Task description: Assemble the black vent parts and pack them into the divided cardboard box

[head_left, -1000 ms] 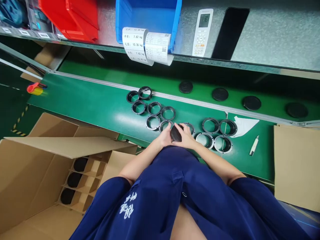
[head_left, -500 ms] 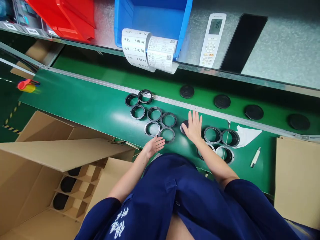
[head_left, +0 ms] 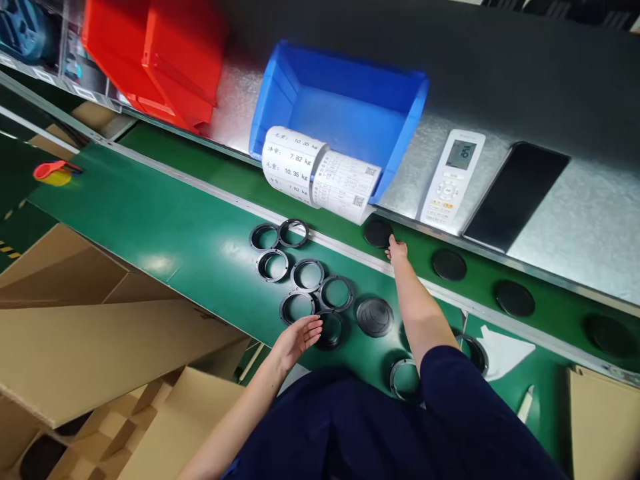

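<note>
The person's left hand (head_left: 297,337) was open with its fingers spread, just beside a black ring (head_left: 330,331) lying flat on the green table (head_left: 150,220). The right hand (head_left: 397,250) reached past a metal rail (head_left: 340,248), its fingertips at the edge of a round black disc (head_left: 379,233) on a farther green strip (head_left: 320,207). The view did not show whether they gripped it.

Between the hands lay a ribbed black disc (head_left: 375,317). More black rings (head_left: 307,275) formed a loose cluster to the left of it, and another ring (head_left: 404,380) sat below the right forearm. Matching black discs (head_left: 449,265) lined the far strip to the right.

Beyond it, a metal shelf (head_left: 590,260) held a blue plastic bin (head_left: 345,107) with a roll of printed weight labels (head_left: 295,167) at its front, a white remote control (head_left: 453,179), a flat black slab (head_left: 515,197) and red bins (head_left: 150,67). A cardboard box (head_left: 100,353) stood at lower left.
</note>
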A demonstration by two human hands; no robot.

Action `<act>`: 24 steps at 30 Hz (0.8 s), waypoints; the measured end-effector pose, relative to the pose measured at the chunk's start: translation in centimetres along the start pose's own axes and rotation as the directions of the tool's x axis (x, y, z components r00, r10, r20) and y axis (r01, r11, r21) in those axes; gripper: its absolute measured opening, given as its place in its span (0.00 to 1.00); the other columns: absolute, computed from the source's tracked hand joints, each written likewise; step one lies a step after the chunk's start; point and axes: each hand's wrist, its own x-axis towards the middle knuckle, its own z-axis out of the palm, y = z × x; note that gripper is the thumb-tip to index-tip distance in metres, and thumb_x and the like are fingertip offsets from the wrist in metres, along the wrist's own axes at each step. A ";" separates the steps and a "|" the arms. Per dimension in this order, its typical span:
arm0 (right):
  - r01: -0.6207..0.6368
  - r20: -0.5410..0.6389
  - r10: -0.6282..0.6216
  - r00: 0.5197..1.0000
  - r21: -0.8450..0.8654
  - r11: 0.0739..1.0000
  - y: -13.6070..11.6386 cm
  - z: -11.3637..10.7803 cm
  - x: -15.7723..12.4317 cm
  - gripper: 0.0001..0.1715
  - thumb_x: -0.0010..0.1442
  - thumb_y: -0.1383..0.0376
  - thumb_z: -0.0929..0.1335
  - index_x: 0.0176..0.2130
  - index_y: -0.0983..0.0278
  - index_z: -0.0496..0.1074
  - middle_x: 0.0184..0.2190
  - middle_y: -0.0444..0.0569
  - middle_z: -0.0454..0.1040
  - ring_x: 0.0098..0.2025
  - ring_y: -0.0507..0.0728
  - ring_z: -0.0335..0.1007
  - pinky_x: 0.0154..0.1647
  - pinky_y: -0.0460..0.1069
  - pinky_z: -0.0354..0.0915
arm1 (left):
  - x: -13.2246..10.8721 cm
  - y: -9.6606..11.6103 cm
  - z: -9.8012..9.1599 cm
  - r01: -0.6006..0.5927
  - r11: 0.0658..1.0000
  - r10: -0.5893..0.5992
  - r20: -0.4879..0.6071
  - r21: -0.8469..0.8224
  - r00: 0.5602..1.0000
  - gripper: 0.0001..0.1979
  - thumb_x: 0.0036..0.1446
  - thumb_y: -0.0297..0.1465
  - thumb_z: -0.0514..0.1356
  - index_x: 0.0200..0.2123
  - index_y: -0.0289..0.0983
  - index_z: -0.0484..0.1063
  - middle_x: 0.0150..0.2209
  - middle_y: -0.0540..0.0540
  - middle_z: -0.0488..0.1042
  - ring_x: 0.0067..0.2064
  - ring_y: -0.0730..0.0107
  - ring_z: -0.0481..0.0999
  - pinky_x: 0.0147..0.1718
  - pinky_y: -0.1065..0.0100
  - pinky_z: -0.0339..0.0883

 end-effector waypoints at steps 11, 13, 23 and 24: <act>-0.091 0.520 -0.148 0.841 0.406 0.909 3.6 -0.7 -17.1 0.34 0.47 0.46 0.80 0.23 0.62 0.60 0.18 0.40 0.66 0.19 0.44 0.53 0.17 0.41 0.49 | 0.9 2.8 5.3 -0.114 0.957 0.190 0.277 -0.268 0.942 0.25 0.68 0.51 0.55 0.56 0.40 0.74 0.58 0.36 0.76 0.58 0.52 0.76 0.61 0.47 0.66; -0.073 0.605 -0.232 0.762 0.436 0.897 5.1 -2.5 -21.8 0.33 0.47 0.43 0.80 0.24 0.62 0.63 0.19 0.41 0.67 0.19 0.45 0.54 0.19 0.42 0.50 | -0.1 2.8 6.4 -0.079 0.930 0.227 0.391 -0.359 0.892 0.34 0.67 0.58 0.48 0.60 0.39 0.72 0.59 0.34 0.75 0.62 0.46 0.73 0.62 0.41 0.63; 0.903 0.280 -0.876 0.393 0.061 0.425 4.4 -8.4 -29.0 0.25 0.70 0.46 0.63 0.51 0.57 0.80 0.50 0.55 0.72 0.53 0.62 0.67 0.58 0.61 0.66 | -7.2 -1.3 6.3 -0.149 0.886 0.381 0.503 -0.440 0.776 0.35 0.70 0.55 0.46 0.63 0.35 0.70 0.59 0.35 0.76 0.66 0.51 0.70 0.66 0.47 0.60; 0.934 0.305 -0.895 0.324 0.046 0.354 4.3 -8.6 -29.1 0.25 0.72 0.48 0.62 0.52 0.56 0.81 0.52 0.55 0.71 0.56 0.63 0.65 0.61 0.62 0.65 | -7.6 -1.7 6.0 -0.153 0.888 0.382 0.510 -0.433 0.771 0.36 0.70 0.56 0.45 0.62 0.35 0.71 0.59 0.35 0.76 0.65 0.51 0.70 0.66 0.46 0.60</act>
